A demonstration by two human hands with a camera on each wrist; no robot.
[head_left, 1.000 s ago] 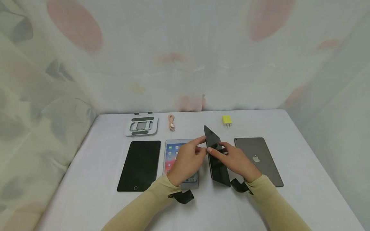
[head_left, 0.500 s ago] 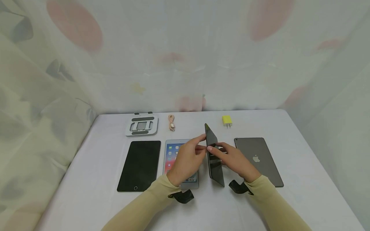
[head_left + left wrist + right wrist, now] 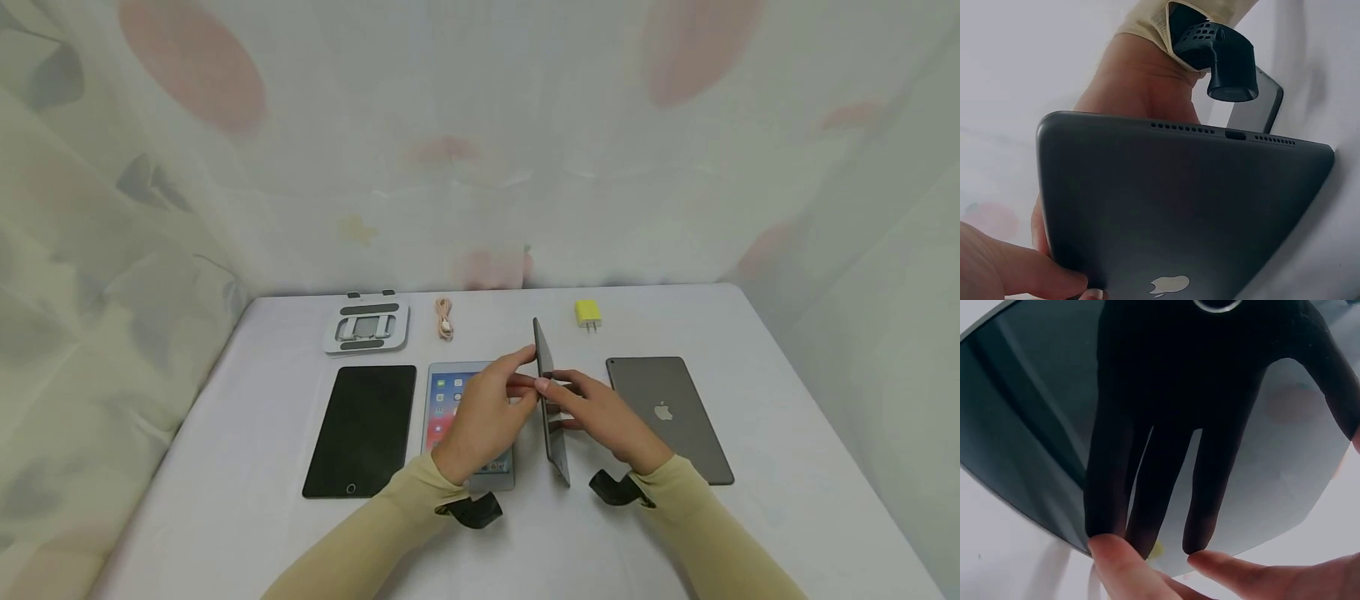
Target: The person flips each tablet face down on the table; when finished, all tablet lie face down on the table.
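Observation:
In the head view a dark tablet (image 3: 557, 454) stands nearly upright on its edge, turned almost edge-on. My left hand (image 3: 483, 421) pinches its left edge near the upper part. My right hand (image 3: 611, 421) holds it from the other side, thumb at the edge and fingers along the face. The left wrist view shows the tablet's grey back (image 3: 1166, 194) with an apple logo, speaker holes and a port. The right wrist view has its glossy screen (image 3: 1022, 425), with a dark hand shape on it and fingertips meeting its rim.
A black tablet (image 3: 362, 433) lies left, a lit-screen tablet (image 3: 439, 408) lies partly under my left arm, and a grey tablet (image 3: 675, 383) lies face down right. Behind are a folding stand (image 3: 367, 325), a coiled cable (image 3: 444, 318) and a yellow charger plug (image 3: 588, 313).
The held tablet has turned, its lower end swinging left, from showing its broad dark face to almost edge-on. Both hands have kept hold of it and barely shifted.

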